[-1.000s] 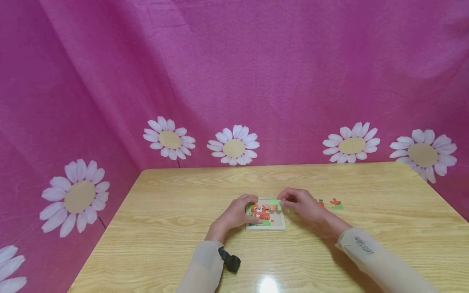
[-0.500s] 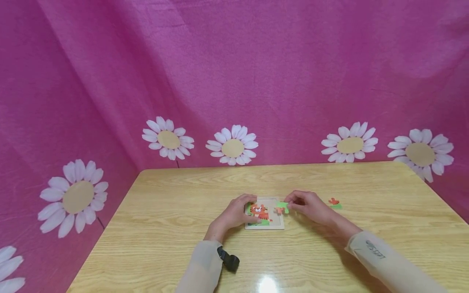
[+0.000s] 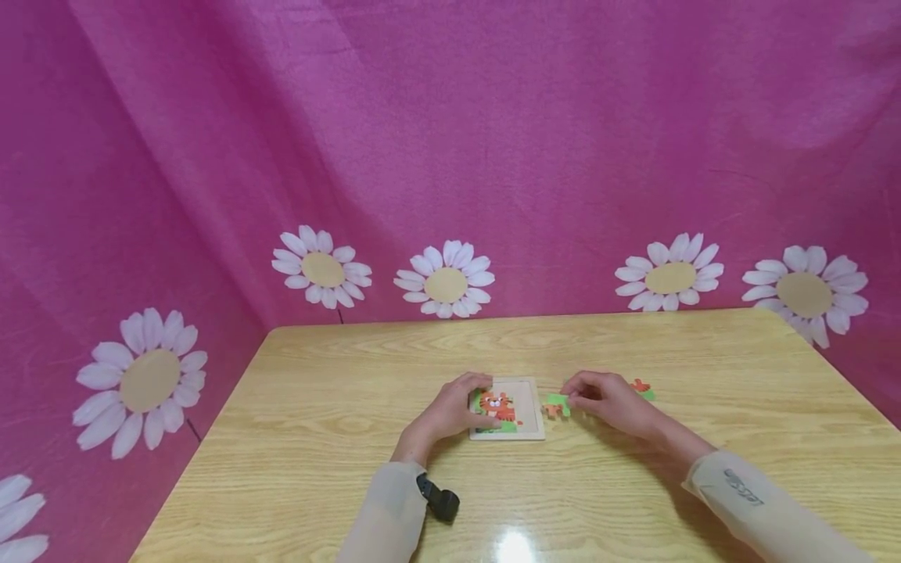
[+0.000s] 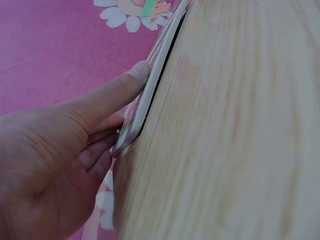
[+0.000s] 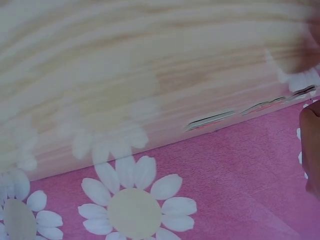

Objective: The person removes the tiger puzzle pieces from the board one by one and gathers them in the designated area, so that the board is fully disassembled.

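A small wooden puzzle tray (image 3: 528,408) lies on the table, its left part filled with pieces showing an orange tiger (image 3: 498,403). My left hand (image 3: 449,413) grips the tray's left side, thumb across the near part and fingers at the far edge. In the left wrist view the thumb (image 4: 112,95) presses at the tray's rim (image 4: 155,82). Just right of the tray, my right hand (image 3: 611,400) pinches a green and orange puzzle piece (image 3: 558,404) between thumb and fingertips. Only part of the right hand (image 5: 311,142) shows in the right wrist view.
Loose puzzle pieces (image 3: 640,388), red and green, lie beyond the right hand, partly hidden by it. Seen edge-on, several flat pieces (image 5: 210,120) lie on the table (image 3: 352,375). A pink curtain (image 3: 450,156) with daisies hangs behind the table.
My right hand has drawn the green and orange piece from the tray's upper right out past its right edge. The left hand keeps its grip on the tray.
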Tool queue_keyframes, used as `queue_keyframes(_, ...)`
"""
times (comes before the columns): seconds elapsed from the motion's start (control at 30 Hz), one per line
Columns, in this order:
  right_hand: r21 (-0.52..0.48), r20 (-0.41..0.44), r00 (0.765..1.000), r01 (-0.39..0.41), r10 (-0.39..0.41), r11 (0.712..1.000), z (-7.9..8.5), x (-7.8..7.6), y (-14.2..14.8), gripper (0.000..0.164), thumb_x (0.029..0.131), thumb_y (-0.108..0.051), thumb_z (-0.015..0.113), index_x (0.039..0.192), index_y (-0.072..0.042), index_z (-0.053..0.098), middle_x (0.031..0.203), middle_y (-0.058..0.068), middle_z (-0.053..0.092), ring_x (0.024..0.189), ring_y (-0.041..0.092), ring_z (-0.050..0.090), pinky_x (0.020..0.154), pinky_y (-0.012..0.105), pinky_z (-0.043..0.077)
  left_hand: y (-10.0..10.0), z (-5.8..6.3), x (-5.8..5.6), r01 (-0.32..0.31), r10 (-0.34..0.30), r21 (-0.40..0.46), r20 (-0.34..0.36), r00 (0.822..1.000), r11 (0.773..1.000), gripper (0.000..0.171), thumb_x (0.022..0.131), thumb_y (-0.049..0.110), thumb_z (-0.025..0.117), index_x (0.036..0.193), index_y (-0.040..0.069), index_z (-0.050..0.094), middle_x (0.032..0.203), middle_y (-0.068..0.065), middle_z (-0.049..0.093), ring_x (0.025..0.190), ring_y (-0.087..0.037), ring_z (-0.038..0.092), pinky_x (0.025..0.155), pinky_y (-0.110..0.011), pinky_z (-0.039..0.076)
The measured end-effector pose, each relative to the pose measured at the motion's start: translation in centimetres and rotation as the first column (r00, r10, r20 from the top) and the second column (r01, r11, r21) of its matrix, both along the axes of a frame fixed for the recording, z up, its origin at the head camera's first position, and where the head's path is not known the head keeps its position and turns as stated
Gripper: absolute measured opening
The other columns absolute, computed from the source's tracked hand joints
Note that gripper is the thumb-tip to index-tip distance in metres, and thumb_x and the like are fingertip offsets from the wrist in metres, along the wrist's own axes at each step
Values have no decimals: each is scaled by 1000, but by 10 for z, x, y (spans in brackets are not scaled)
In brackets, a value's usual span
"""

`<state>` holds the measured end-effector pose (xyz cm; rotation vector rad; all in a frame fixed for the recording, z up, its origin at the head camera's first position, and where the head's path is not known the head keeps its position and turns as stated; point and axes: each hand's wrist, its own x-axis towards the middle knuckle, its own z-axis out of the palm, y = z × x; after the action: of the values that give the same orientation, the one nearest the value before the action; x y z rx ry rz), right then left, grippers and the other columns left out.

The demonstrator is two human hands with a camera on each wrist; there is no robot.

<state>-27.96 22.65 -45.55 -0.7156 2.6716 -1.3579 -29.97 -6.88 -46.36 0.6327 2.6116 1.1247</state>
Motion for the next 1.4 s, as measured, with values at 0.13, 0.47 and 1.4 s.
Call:
queue_keyframes(0.13, 5, -1, 1000, -1, 1, 1000, -2, 2, 6, 13, 93, -8, 65, 103, -2, 68, 101, 12, 70, 81, -2, 52, 70, 15, 47, 0, -1, 0, 1, -1, 0, -1, 1000, 1000, 70, 80, 27, 81, 141, 10, 51, 151, -6, 46, 141, -27, 40, 120, -44, 32)
queue_keyframes(0.47, -12, 23, 1000, 3, -2, 1000, -4, 7, 16, 12, 93, -8, 65, 103, -2, 68, 100, 12, 69, 83, -3, 54, 72, 15, 49, -1, -3, 0, -2, 1, 11, 5, 1000, 1000, 70, 80, 28, 81, 141, 11, 51, 151, -5, 45, 141, -27, 40, 120, -45, 32)
queue_keyframes(1.4, 106, -3, 1000, 17, -17, 994, -6, 11, 31, 6, 92, -10, 65, 97, -12, 69, 90, -2, 68, 83, -4, 53, 95, 30, 36, 0, -2, 0, 7, -7, 15, 3, 1000, 1000, 68, 81, 26, 81, 140, 10, 52, 150, -6, 46, 142, -27, 39, 121, -44, 31)
